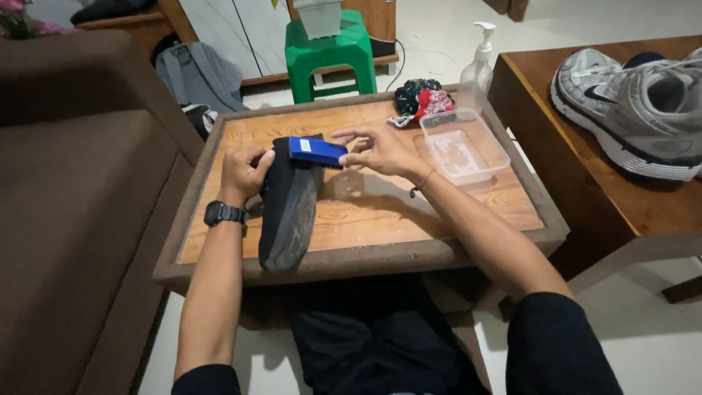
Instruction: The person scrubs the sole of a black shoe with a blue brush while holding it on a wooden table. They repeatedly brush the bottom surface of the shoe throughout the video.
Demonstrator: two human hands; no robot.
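Note:
My left hand (243, 172) grips a black shoe (287, 208) by its upper, sole turned up, over the left part of a low wooden table (380, 212). My right hand (380, 151) holds a blue rectangular brush or block (316, 151) against the shoe's heel end with fingertips. A black watch sits on my left wrist. A thin bracelet hangs on my right wrist.
A clear plastic tub (462, 146) stands on the table's right side, with a crumpled black and red cloth (422, 98) and a pump bottle (479, 67) behind it. Grey sneakers (635, 102) lie on a second wooden table at right. Brown sofa at left; green stool behind.

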